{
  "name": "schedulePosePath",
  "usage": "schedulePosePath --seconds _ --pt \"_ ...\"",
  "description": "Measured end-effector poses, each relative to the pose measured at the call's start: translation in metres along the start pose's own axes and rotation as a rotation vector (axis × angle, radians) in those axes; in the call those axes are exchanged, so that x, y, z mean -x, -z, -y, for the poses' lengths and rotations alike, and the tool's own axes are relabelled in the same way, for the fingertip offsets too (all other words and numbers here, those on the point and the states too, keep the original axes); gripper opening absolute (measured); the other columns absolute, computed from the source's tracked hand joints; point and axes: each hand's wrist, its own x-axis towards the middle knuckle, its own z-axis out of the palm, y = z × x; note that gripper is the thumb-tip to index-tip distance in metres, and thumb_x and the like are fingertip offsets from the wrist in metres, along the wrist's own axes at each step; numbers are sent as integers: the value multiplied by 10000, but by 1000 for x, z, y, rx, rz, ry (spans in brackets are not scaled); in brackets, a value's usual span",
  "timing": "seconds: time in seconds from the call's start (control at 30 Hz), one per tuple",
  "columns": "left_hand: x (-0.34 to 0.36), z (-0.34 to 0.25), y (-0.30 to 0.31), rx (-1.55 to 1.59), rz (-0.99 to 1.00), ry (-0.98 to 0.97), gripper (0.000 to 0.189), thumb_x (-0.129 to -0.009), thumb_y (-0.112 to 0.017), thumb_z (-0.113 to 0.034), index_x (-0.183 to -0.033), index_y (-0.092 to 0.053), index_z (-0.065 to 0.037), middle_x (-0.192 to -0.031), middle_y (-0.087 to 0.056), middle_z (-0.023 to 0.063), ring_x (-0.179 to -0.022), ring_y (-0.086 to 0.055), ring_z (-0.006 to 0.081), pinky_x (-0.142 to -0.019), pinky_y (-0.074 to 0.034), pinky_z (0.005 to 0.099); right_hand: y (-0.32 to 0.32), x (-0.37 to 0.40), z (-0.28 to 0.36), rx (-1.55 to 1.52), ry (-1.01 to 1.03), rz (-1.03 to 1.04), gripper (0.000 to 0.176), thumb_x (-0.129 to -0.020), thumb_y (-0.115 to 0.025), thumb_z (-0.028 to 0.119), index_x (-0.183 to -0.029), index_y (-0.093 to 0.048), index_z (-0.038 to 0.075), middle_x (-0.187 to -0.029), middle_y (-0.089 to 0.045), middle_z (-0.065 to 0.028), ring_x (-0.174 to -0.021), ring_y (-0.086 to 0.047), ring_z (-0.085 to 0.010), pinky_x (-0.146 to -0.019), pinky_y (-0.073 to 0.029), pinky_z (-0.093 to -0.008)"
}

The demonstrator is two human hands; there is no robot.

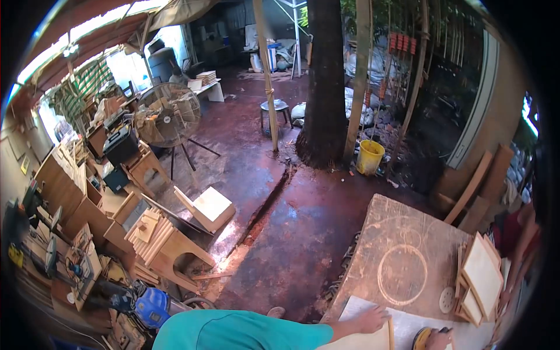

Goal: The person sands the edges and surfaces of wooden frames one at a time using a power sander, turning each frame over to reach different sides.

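My left hand (370, 320) reaches from a teal sleeve (251, 331) onto a pale wooden panel (356, 342) at the bottom of the view, its fingers bent over the panel's raised edge. My right hand (438, 339) is wrapped round a yellow-and-black power sander (421, 338), partly cut off by the lower border. Both are over a light sheet (411, 322) spread on a worn wooden worktable (373, 256). Close to the right hand lie a round perforated sanding disc (447, 300) and a stack of framed panels (483, 274).
At right, a person's arm (528, 236) shows dimly beside the table. Wooden stools (175, 251), a pedestal fan (167, 116) and a blue machine (151, 307) stand left. A tree trunk (325, 87), wooden posts and a yellow bucket (370, 157) are ahead. A groove (265, 207) crosses the floor.
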Motion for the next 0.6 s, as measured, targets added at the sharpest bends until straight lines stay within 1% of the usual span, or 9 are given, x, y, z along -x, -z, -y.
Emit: schedulePosePath --seconds 0.03,0.1,0.23,0.27,0.3,0.43,0.5,0.53,0.6 --pt "-2 -1 0 2 -15 -5 468 -906 -586 -223 -1323 -591 -11 -1279 -604 165 -1304 -479 362 -1131 -358 477 3 2 -1 28 4 8 688 -793 -677 366 -1402 -500 98 -1293 -602 -221 -1098 -648 -402 -915 -547 -506" --pt "-1 1 0 10 -88 -55 454 -882 -606 -195 -1294 -600 -5 -1144 -610 146 -1213 -513 337 -1070 -395 470 7 4 -6 79 14 19 644 -796 -676 419 -1334 -547 88 -1271 -601 -214 -1103 -640 -395 -907 -551 -504" --pt "2 -4 -1 56 -167 -70 447 -856 -625 -172 -1272 -607 -12 -1089 -604 119 -1147 -528 311 -1013 -418 455 17 11 -6 179 61 41 604 -802 -674 524 -1198 -639 68 -1225 -600 -199 -1111 -625 -383 -892 -559 -502" --pt "2 -5 3 42 -142 -61 439 -854 -627 -173 -1264 -610 -17 -1088 -605 115 -1139 -530 306 -1004 -420 450 17 12 -6 177 69 46 606 -804 -673 550 -1164 -662 63 -1214 -600 -196 -1113 -621 -380 -889 -561 -501" --pt "-1 -4 8 23 -117 -55 431 -853 -629 -173 -1256 -613 -22 -1086 -606 112 -1130 -533 300 -995 -422 444 12 8 -9 265 97 72 722 -851 -601 620 -1291 -614 48 -1310 -574 -225 -1224 -560 -407 -947 -548 -509" --pt "-2 -12 25 40 -46 -45 411 -874 -606 -181 -1256 -613 -30 -1085 -605 112 -1133 -533 296 -996 -420 437 22 15 -6 331 187 56 668 -903 -516 631 -1249 -659 77 -1330 -556 -165 -1217 -565 -406 -938 -547 -499" --pt "-4 -10 21 27 -5 -35 372 -901 -566 -168 -1247 -628 -48 -1111 -615 123 -1166 -531 303 -1015 -415 436 15 7 -16 247 115 146 706 -864 -533 624 -1269 -677 65 -1396 -557 -230 -1264 -550 -421 -1006 -508 -495" --pt "-5 -2 13 31 9 -50 372 -901 -566 -168 -1247 -628 -48 -1111 -615 123 -1166 -531 303 -1015 -415 436 -31 -23 -42 133 214 29 668 -850 -579 515 -1355 -575 78 -1342 -580 -237 -1190 -589 -417 -967 -520 -501" --pt "-3 -3 4 -56 -64 -75 335 -921 -522 -146 -1215 -653 -53 -1126 -632 179 -1164 -553 349 -1022 -422 468 -133 -92 -98 -62 445 -183 787 -824 -669 297 -1526 -372 103 -1235 -626 -253 -1041 -669 -408 -890 -544 -512"
